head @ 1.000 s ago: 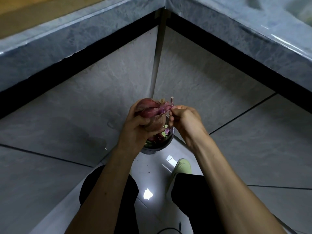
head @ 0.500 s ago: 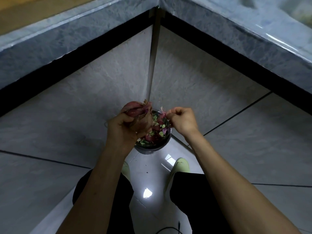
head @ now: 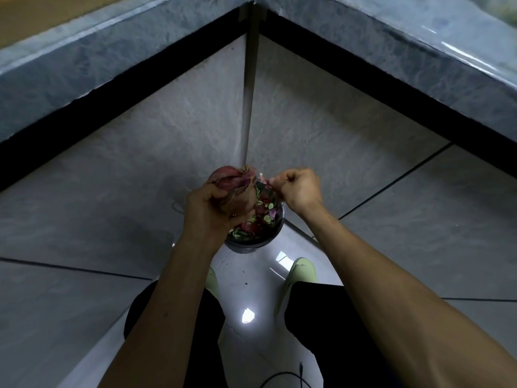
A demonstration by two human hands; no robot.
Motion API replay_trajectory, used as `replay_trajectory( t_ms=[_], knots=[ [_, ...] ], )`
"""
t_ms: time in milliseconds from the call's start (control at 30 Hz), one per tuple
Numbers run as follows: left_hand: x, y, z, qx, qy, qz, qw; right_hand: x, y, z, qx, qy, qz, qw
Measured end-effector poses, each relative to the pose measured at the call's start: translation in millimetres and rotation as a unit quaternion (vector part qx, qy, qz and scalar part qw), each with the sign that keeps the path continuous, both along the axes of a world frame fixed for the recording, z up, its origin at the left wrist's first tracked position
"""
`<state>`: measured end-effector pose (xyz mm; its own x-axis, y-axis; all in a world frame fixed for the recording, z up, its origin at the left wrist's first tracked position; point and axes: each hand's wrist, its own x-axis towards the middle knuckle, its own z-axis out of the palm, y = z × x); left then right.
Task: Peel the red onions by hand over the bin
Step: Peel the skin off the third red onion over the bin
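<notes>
My left hand (head: 207,208) grips a red onion (head: 235,189) with loose, papery skin, held above the left rim of a small dark round bin (head: 261,240) on the floor. The bin holds red onion skins and green vegetable scraps. My right hand (head: 298,190) is curled just right of the onion and pinches a small strip of onion skin (head: 265,180) over the bin. A narrow gap separates the strip from the onion.
The bin stands in a corner under two grey stone counter edges (head: 112,65) with tiled cabinet fronts (head: 321,130) below them. My legs in dark trousers and pale green shoes (head: 302,271) stand on the glossy floor behind the bin. A black cable (head: 291,375) lies near the bottom.
My right hand tore a strip of skin off the onion's top and moved right, away from it. Both hands and the onion shifted slightly left and lower over the bin.
</notes>
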<state>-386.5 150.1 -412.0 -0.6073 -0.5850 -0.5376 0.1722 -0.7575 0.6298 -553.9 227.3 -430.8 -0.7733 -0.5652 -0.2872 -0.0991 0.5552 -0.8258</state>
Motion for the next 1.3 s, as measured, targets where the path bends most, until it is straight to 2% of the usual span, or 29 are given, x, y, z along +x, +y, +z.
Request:
replay_trajectory(
  t_ms=[100, 433, 633, 833, 933, 1000, 1100, 1200, 1300],
  knots=[
    [0.4, -0.1, 0.1, 0.000, -0.005, -0.004, 1.000, 0.7, 2.2, -0.5, 0.014, -0.001, 0.020, 1.000],
    [1.6, 3.6, 5.2, -0.003, -0.010, -0.027, 1.000, 8.4, 4.5, 16.4, -0.047, 0.025, 0.022, 0.998],
    [2.7, 5.7, 6.1, -0.007, -0.020, -0.026, 0.999, 10.5, -1.5, 19.0, -0.047, -0.020, 0.032, 0.998],
    [6.0, 1.8, 1.1, -0.006, -0.017, -0.028, 0.999, 17.0, 3.3, 33.4, -0.029, 0.072, 0.103, 0.992],
    [7.2, 0.3, -2.1, 0.000, -0.010, -0.030, 0.999, 25.2, 6.2, 42.7, -0.066, -0.006, 0.130, 0.989],
    [8.3, 0.2, -4.2, 0.009, 0.001, -0.037, 0.999, 30.5, 9.6, 42.4, -0.092, -0.022, 0.143, 0.985],
    [9.1, 2.1, -4.8, 0.007, 0.020, -0.059, 0.998, 34.7, 12.0, 36.6, -0.120, 0.027, 0.115, 0.986],
    [6.5, 6.1, -6.6, -0.043, -0.002, -0.069, 0.997, 37.9, 13.1, 34.2, -0.141, 0.054, 0.085, 0.985],
    [4.7, 8.6, -10.4, -0.072, -0.027, -0.057, 0.995, 43.5, 13.9, 38.3, -0.151, 0.020, 0.066, 0.986]
  ],
)
